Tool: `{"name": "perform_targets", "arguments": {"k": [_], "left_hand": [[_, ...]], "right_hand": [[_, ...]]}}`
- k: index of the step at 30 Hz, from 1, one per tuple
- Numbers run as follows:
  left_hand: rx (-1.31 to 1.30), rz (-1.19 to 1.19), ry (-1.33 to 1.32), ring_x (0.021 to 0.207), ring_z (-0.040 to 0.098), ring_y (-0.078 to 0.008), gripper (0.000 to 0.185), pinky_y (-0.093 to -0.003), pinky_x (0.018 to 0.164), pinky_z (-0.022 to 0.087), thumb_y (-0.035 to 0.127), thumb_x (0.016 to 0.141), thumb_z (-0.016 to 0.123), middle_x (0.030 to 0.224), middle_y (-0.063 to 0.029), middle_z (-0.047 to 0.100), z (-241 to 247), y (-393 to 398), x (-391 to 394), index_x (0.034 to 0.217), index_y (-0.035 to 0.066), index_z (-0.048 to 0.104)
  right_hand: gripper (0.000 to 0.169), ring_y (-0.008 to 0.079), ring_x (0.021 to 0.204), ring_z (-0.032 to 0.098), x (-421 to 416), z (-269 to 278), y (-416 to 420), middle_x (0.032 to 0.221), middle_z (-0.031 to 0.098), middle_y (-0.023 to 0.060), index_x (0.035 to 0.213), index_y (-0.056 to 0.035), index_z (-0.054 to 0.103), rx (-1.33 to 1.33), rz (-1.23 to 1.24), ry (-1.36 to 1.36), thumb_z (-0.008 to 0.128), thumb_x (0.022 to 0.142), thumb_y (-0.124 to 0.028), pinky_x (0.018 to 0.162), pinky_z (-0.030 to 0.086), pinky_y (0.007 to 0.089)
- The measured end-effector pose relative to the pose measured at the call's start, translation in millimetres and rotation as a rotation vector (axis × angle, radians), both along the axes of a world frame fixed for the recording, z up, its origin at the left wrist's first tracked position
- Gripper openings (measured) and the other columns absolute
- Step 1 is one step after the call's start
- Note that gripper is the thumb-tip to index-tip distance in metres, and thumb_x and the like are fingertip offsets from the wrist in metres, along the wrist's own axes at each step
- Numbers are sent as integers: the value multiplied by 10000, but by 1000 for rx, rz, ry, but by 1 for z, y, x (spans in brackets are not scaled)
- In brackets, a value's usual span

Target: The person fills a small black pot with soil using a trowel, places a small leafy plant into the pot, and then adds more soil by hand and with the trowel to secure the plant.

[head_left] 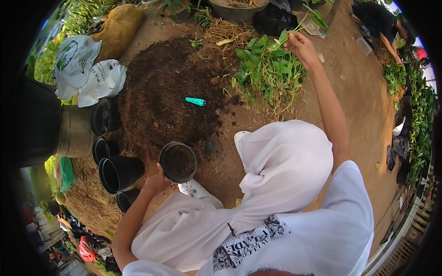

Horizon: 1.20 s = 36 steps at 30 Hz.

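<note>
My left hand [157, 181] grips the side of a black plastic plant pot [179, 143], whose mouth faces up and shows dark soil low inside. Farther off, my right hand [301, 48] pinches the stems of a leafy cutting [304, 21] above a heap of green rooted cuttings [267, 72]. Between the hands spreads a mound of dark potting soil [159, 79]. On that soil lies a turquoise handle [195, 101]; whatever it belongs to is hidden. Dry, pale roots [224, 36] are tangled behind the mound.
Several black pots [119, 174] lie on their sides at left, by a pile of brown fibrous material [89, 196]. White printed sacks [103, 82] and a yellow woven sack [119, 31] stand behind them. A person [380, 26] bends over plants at far right.
</note>
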<state>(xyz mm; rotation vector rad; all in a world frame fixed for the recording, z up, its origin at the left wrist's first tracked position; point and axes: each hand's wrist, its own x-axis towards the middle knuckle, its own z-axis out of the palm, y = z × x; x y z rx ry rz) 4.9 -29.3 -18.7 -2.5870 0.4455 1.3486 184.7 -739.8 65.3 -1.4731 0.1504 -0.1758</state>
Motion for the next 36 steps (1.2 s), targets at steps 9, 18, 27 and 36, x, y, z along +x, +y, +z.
{"name": "perform_targets", "arguments": {"k": [9,18,27,36], "left_hand": [[-5,-8,-31,954,715,-397,1037,-525,869,544,537,942,551,1010,-239,734,4,3,7,1568,-87,6],[20,54,-51,1110,680,-362,988,-545,991,472,557,936,554,1184,-223,704,36,-14,9,1610,11,81],[1,85,-55,1164,653,-361,962,-513,1025,447,548,946,553,1248,-212,677,36,-1,-8,1623,53,81],[-60,128,-74,1198,635,-358,934,-523,1029,445,500,946,562,1312,-198,641,32,2,-13,1623,51,101]], "right_hand": [[266,98,793,667,20,99,72,839,687,25,1118,-21,705,-515,90,-315,682,995,-257,763,548,280],[268,81,908,671,30,180,209,1035,724,12,1145,-48,722,-848,285,-629,728,959,-242,825,533,265],[290,120,757,678,16,172,338,838,729,68,1032,-45,758,-825,625,-748,734,943,-319,723,547,310],[224,134,949,671,-47,55,441,1037,735,36,1074,-73,733,-675,968,-568,767,911,-223,867,537,322]]}}
